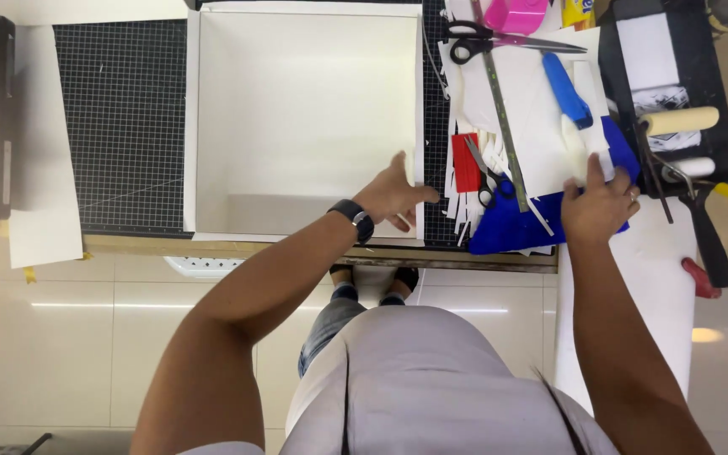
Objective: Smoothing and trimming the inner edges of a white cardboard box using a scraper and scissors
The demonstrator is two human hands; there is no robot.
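The left hand (393, 198) lay open against the white box's (305, 118) right wall; the right hand (598, 206) pressed flat, fingers spread, on blue paper (516, 227) beside it.

From my feed I see bare forearms with no sleeves reaching the wrists. Just behind the left hand (393, 195) sits a black wristwatch (357, 218) on a dark band. The right hand (597, 206) wears a thin ring on one finger. Below are a light grey shirt, blue jeans and dark shoes.
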